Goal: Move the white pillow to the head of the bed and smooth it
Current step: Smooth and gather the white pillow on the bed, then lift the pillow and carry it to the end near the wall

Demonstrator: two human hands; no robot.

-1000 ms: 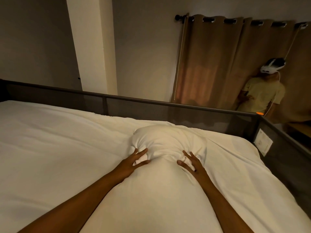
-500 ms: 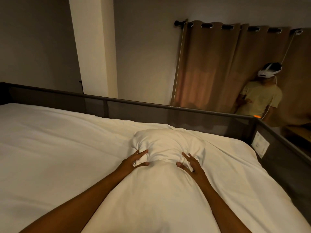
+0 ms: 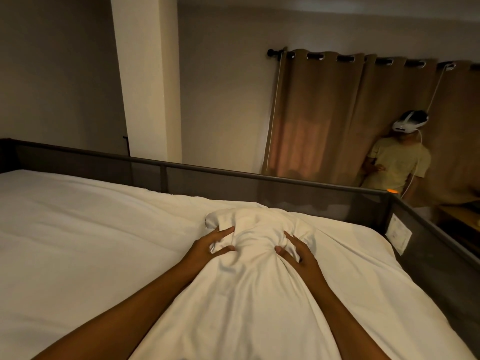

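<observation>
While both arms are stretched forward across the bed (image 3: 78,229), the white pillow (image 3: 259,227) is gripped near its far end, at about 12 o'clock from the wearer. It lies lengthwise on the white sheet, its far end just short of the dark grey mesh rail (image 3: 259,178) that borders the bed. The left hand (image 3: 207,249) is closed on the pillow's left side, with cloth bunched between thumb and fingers (image 3: 224,232). The right hand (image 3: 298,252) is pressed on the right side, its thumb dug into a fold and its fingers spread only partly; the fabric is gathered into creases between the two hands. From the pinched part, the pillow widens toward 6 o'clock between the forearms. At 2 o'clock, beyond the rail, a second person (image 3: 397,165) wearing a white headset (image 3: 410,123) is seen against a tan curtain (image 3: 324,113). At 11 o'clock a pale pillar (image 3: 145,74) stands against the wall.
</observation>
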